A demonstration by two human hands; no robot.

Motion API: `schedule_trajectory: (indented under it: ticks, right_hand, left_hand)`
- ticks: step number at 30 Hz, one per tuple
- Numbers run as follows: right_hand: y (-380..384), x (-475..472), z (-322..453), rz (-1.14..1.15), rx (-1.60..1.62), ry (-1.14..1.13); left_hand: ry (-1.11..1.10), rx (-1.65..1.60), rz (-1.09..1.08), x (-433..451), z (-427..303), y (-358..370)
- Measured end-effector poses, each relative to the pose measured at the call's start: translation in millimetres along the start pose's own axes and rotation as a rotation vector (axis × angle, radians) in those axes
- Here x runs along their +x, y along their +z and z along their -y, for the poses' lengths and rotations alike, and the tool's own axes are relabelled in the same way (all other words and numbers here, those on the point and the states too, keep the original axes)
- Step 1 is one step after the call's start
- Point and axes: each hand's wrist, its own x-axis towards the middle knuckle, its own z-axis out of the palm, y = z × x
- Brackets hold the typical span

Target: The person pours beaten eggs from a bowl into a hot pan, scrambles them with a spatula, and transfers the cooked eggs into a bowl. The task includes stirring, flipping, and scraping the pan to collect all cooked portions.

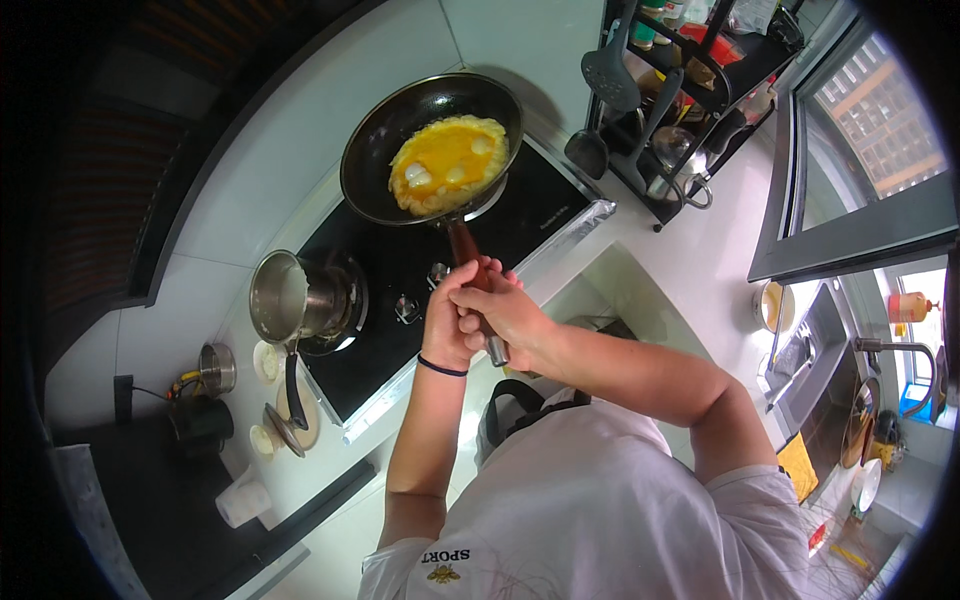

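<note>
Both my left hand (448, 319) and my right hand (510, 315) are closed around the reddish-brown handle (465, 244) of a frying pan (367, 161). The pan hangs over the far right part of the black gas hob (540, 191), tilted, with a burner partly showing under its rim. A round yellow egg layer (442, 161) lies in it, glossy in the middle, with pale ruffled edges and several whitish lumps. A steel saucepan (281, 296) with a black handle stands on the left burner. My fingers partly hide the pan's handle.
At the left are small bowls (262, 442), a lid (285, 429), a steel cup (217, 367) and a paper roll (244, 501). A rack (652, 202) with hanging utensils, including a slotted turner (611, 79), stands back right. An open window (855, 232) and a sink (814, 360) are at the right.
</note>
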Motion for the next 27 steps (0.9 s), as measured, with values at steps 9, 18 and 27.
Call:
schedule_trajectory:
  ticks: [9, 18, 27]
  right_hand:
    - [10, 7, 7, 0.004, 0.106, 0.002]
    - [-26, -1, -36, -0.035, -0.007, 0.017]
    - [-65, 17, -80, 0.081, 0.038, 0.063]
  left_hand:
    - [-0.038, -0.047, 0.084, 2, -14, 7]
    - [0.032, -0.014, -0.005, 10, 36, -38]
    - [0.019, -0.064, 0.034, 26, 73, -80]
